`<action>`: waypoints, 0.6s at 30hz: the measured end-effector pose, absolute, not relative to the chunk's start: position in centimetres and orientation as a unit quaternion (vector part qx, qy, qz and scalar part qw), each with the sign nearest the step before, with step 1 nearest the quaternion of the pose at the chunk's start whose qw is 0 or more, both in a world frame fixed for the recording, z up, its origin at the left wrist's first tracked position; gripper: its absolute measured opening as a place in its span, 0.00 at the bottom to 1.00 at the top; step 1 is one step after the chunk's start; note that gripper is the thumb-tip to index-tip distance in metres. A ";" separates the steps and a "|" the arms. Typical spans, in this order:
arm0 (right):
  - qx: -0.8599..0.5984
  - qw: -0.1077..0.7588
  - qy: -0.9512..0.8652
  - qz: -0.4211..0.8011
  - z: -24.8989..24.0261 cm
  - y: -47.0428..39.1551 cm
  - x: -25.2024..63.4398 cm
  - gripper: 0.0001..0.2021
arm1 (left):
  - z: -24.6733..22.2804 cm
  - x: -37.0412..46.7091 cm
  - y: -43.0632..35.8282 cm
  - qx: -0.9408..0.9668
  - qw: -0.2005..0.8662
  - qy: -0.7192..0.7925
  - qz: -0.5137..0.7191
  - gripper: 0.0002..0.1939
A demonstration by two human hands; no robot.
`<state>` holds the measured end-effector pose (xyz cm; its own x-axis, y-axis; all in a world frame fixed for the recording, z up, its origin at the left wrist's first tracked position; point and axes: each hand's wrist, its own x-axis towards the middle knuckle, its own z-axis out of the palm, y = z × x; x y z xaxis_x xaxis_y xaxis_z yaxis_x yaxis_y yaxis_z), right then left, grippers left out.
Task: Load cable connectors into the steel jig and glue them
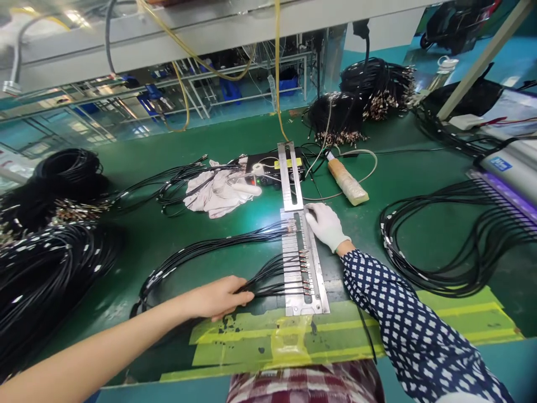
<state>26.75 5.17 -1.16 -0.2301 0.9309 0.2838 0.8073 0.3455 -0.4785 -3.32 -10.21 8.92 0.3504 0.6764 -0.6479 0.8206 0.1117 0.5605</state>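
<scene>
My bare left hand is closed round a bundle of thin black cables. Their metal connector ends lie in the slots of a metal comb-like fixture. A second group of cables reaches the fixture higher up, beside a bright glow on the mat. My right hand, in a white glove, has its fingers curled at the fixture's right edge, near where a slotted metal plate joins it; the fingertips are partly hidden.
Piles of black cables stand at the left and back right. A white cloth, a black control box and a tape-wrapped handle lie behind the fixture. At right, cables run into a machine. Yellow tape covers the front edge.
</scene>
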 end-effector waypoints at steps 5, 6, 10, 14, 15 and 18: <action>-0.557 0.263 -0.780 0.112 -1.1 5.1 26.8 0.16 | 9.6 -3.8 -9.0 0.658 0.523 0.535 -0.088 0.26; -0.556 0.262 -0.781 0.112 -1.0 5.1 26.8 0.16 | 9.2 -4.3 -8.9 0.673 0.494 0.541 -0.101 0.27; -0.556 0.256 -0.783 0.110 -0.8 5.0 26.8 0.16 | 7.9 -6.2 -8.3 0.699 0.436 0.561 -0.076 0.27; -0.553 0.255 -0.786 0.107 -0.8 4.9 26.8 0.17 | 7.3 -7.9 -7.2 0.665 0.491 0.564 -0.006 0.28; -0.553 0.257 -0.786 0.107 -0.8 4.9 26.8 0.16 | 7.1 -8.2 -7.0 0.664 0.478 0.575 -0.006 0.28; -0.551 0.264 -0.784 0.108 -0.9 4.9 26.9 0.16 | 6.4 -9.2 -6.7 0.685 0.427 0.591 -0.005 0.27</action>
<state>26.87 4.94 -0.90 -0.2529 0.9215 0.2949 0.8071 0.3690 -0.4609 -9.23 -6.68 6.45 0.3020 0.8045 -0.5114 0.8133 0.0624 0.5784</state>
